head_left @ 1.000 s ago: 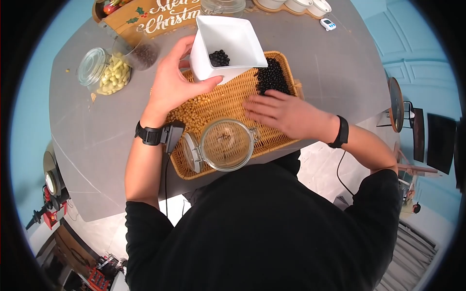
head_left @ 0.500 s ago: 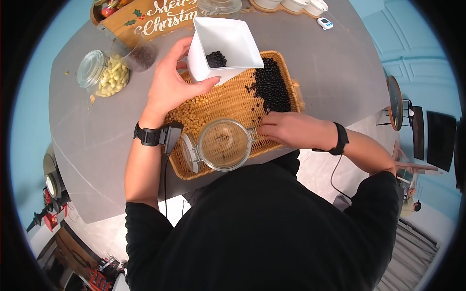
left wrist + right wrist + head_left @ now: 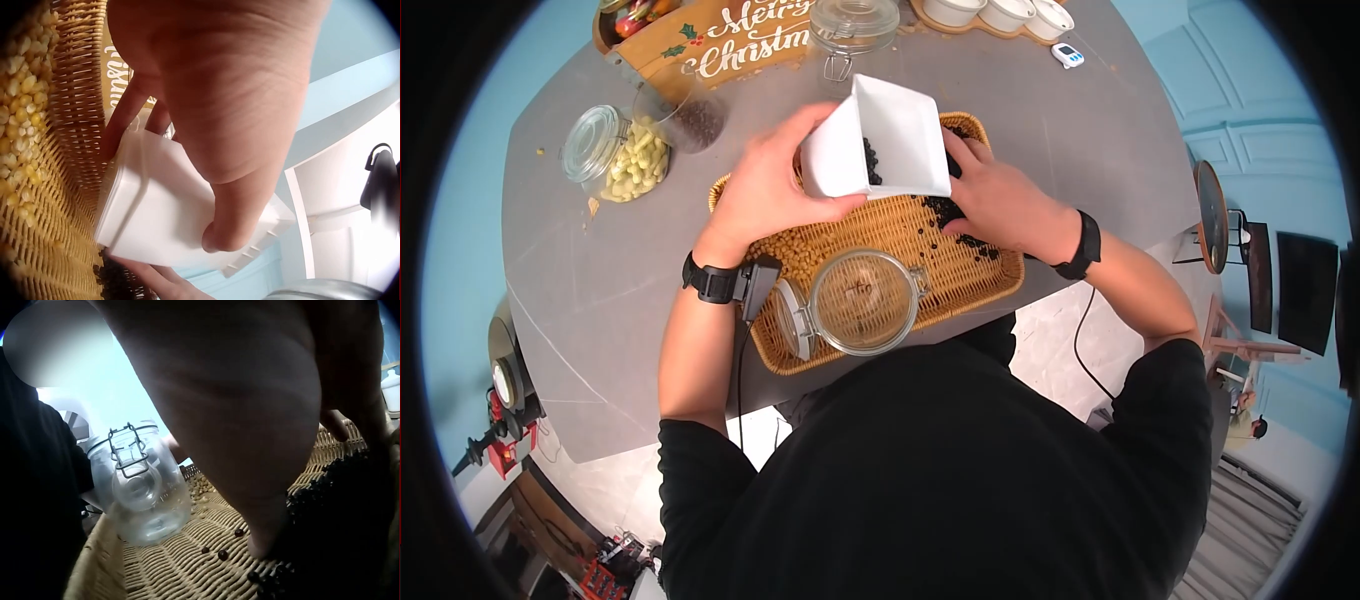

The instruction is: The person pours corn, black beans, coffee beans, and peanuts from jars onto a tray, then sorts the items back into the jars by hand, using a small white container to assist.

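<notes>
My left hand [image 3: 768, 185] grips a white square container [image 3: 905, 135] tilted above the wicker basket [image 3: 960, 292], with a few black beans [image 3: 872, 165] inside. In the left wrist view the thumb presses on the side of the white container [image 3: 165, 209]. My right hand [image 3: 1012, 208] reaches down over the black beans at the basket's right end, fingers spread and partly hidden; the right wrist view shows the thumb tip among black beans [image 3: 319, 494]. Yellow corn kernels [image 3: 792, 252] lie in the basket's left part. An open glass jar [image 3: 865, 300] stands at its near side.
A jar of pale yellow pieces [image 3: 635, 160] and a clear container of dark beans [image 3: 695, 122] stand at the left. Behind are a wooden Christmas box [image 3: 740, 50], another glass jar [image 3: 852, 30], white cups [image 3: 1005, 12] and a small timer [image 3: 1068, 55].
The white container has moved down and right, tipping more to the right. My right hand has swept toward the near edge, then gone back up over the black beans beside the container.
</notes>
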Demonstrator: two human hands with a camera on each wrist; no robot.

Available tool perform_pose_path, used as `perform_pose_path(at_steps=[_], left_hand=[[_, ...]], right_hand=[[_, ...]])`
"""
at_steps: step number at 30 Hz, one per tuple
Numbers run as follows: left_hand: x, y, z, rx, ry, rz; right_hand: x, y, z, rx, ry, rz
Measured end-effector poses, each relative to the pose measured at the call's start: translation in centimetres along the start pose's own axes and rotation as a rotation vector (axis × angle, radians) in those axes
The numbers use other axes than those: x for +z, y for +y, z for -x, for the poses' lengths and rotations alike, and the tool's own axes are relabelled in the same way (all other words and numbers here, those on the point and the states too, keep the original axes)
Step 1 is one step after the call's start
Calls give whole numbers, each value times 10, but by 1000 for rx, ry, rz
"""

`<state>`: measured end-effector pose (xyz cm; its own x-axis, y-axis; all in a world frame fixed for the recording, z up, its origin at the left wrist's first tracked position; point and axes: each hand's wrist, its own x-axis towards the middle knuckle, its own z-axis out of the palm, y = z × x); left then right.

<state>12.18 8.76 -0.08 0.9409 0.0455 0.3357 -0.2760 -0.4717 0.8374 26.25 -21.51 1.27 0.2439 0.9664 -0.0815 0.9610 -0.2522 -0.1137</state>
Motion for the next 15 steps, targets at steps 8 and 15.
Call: perform_pose_path(at_steps=[8, 15], left_hand=[[0, 0, 1, 59, -59, -167], [1, 1, 1, 52, -70, -174]], right_hand=[[25, 7, -12, -17, -39, 179], [36, 19, -20, -119, -5, 312]])
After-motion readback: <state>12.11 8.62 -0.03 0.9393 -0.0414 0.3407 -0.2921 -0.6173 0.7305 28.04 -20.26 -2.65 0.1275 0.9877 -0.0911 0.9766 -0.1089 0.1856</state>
